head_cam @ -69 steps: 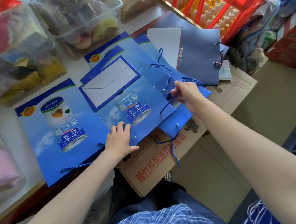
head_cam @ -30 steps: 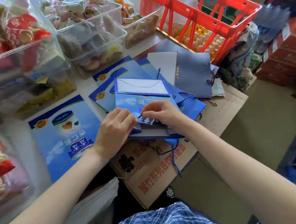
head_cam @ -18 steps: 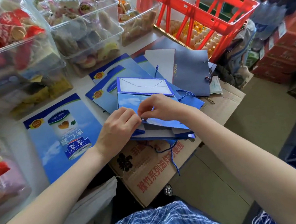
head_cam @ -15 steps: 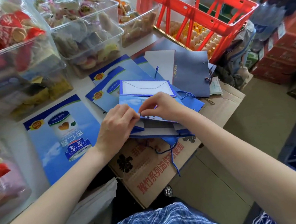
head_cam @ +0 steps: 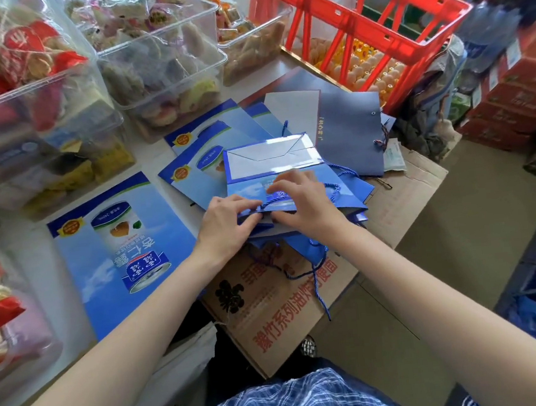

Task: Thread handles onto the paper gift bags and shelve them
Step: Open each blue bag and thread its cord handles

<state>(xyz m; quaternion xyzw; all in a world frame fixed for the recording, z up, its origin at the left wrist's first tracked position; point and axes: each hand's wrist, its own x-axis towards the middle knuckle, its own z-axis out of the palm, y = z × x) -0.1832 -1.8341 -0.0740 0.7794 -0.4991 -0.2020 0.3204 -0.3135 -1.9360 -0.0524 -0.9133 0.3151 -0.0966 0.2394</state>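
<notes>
threading the cord through the mouth edge of the top bag

centre of frame: the folded blue gift bag (head_cam: 277,182) lies flat on top of a loose stack of like bags, its white bottom flap turned toward the upper part of the picture, its mouth edge toward you. your left hand (head_cam: 226,223) has fingers curled, pinching the bag's near edge. your right hand (head_cam: 302,199) is curled too, fingertips meeting the left's at that edge, apparently pinching the blue cord (head_cam: 331,191), which loops out to the right of that hand. the hole itself is hidden under your fingers; cannot tell whether the cord tip is through.

judgement for this step: keep the left pinch just beside the hole so the paper stays stiff and does not buckle. feed the tip straight, not slanted, and hold it close to its end. a frayed tip will likely snag.

another cord (head_cam: 314,274) hangs from the stack over the cardboard box (head_cam: 272,318), lower centre. keep it apart from the working cord. one finished-looking flat bag (head_cam: 115,245) lies centre left, near the clear snack bins (head_cam: 163,65).
</notes>
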